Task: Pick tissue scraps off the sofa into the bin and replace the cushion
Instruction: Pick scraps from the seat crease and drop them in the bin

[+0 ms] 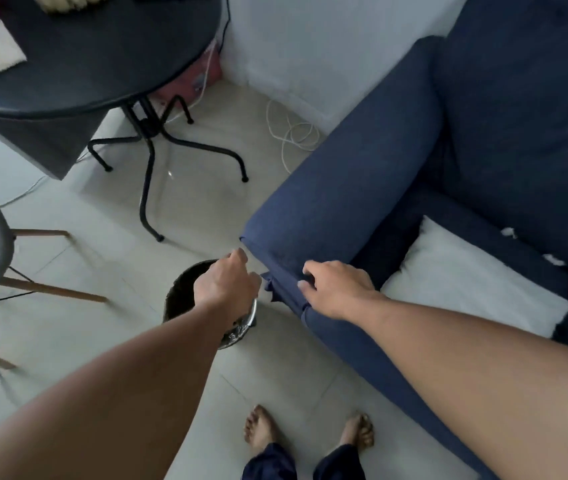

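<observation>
Reaching over the bin (185, 289) with the left hand (225, 284), fingers curled, contents hidden, so cannot tell. Rested the right hand (336, 289) on the sofa (345, 188) arm, fingers loose and empty. Left two tissue scraps (509, 232) on the seat beside the white cushion (466, 275). Still to bin, probably. Stood on pale floor tiles (275, 368) near a dark round worktop (102, 64).
</observation>
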